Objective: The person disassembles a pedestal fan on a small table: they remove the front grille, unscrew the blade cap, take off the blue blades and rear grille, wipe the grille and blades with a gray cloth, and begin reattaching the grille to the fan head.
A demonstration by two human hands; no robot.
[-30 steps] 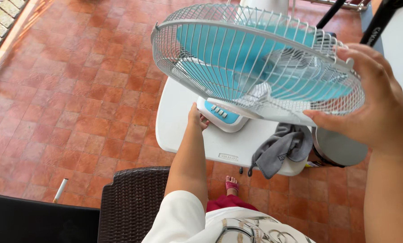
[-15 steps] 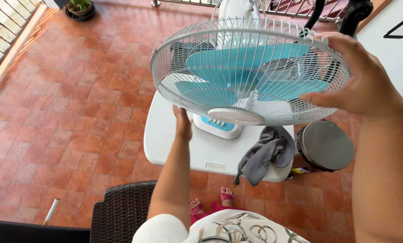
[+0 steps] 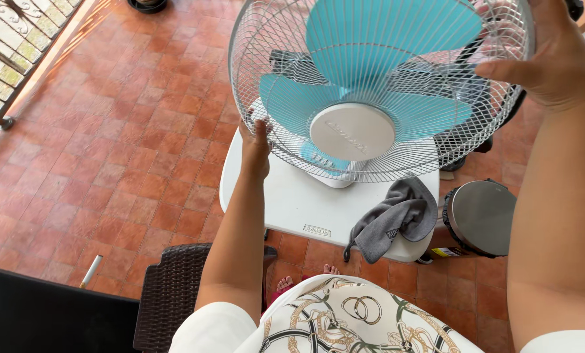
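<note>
A table fan [image 3: 351, 131] with a white wire grille and light blue blades faces up at me, its base resting on a small white table [image 3: 299, 202]. My left hand [image 3: 256, 147] grips the grille's lower left rim. My right hand [image 3: 544, 62] holds the grille's upper right rim, fingers curled over the wires. A grey cloth [image 3: 397, 219] lies crumpled on the table's near right corner.
A round steel pedal bin [image 3: 482, 216] stands right of the table. A dark wicker chair [image 3: 171, 301] is below my left arm. The floor is terracotta tile [image 3: 109, 150]. A metal railing [image 3: 4, 59] runs along the upper left.
The fan head has tilted up so its front grille now faces me more squarely and looks closer. My left hand has shifted onto the grille's left rim; my right hand stays on the right rim.
</note>
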